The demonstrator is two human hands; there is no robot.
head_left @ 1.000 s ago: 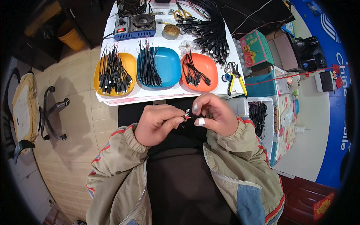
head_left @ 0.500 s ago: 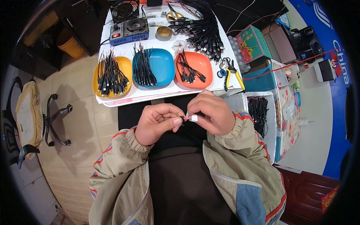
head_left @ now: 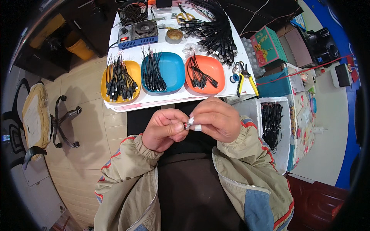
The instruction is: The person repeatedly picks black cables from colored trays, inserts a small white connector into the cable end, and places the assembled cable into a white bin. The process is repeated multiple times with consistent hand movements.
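Over my lap, just in front of the table edge, both hands meet at a small bundle of thin red and white wires (head_left: pixel 186 125). My left hand (head_left: pixel 163 130) is closed, pinching the wires between thumb and curled fingers; whatever they join is hidden in the grip. From the other side, my right hand (head_left: pixel 219 120) pinches the wire tips with thumb and forefinger. White wrapping (head_left: pixel 198 128) covers part of the right thumb, and another white patch shows at the forefinger tip.
On the white table stand a yellow tray (head_left: pixel 137 68), a blue tray (head_left: pixel 175 73) and an orange tray (head_left: pixel 215 69), each holding short black cables. Behind are a blue soldering device (head_left: pixel 138 35), a round tin (head_left: pixel 174 35) and a cable heap (head_left: pixel 212 36). Yellow-handled pliers (head_left: pixel 246 82) lie right.
The view has shifted slightly, so the table appears farther right and lower. My right fingertips have closed in against the left ones, covering more of the wires.
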